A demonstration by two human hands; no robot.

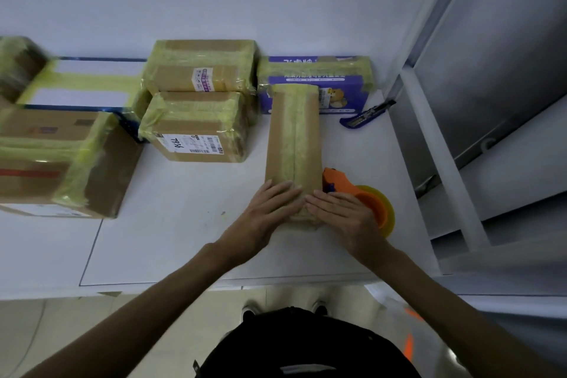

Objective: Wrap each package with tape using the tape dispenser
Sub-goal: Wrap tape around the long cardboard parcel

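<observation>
A long narrow cardboard package [294,138] lies lengthwise on the white table [171,242], with a yellow-green tape strip running down its top. My left hand [264,215] and my right hand [343,218] both lie flat on its near end, fingers straight and pressing the tape down. The orange tape dispenser [365,196] with its yellow tape roll lies on the table just right of the package, partly hidden behind my right hand. Neither hand holds it.
Several taped boxes stand at the back and left: two brown ones [199,101], a purple printed box [319,83], a large brown box [55,163]. A blue utility knife [366,113] lies near the right edge. A grey metal frame [445,132] borders the table.
</observation>
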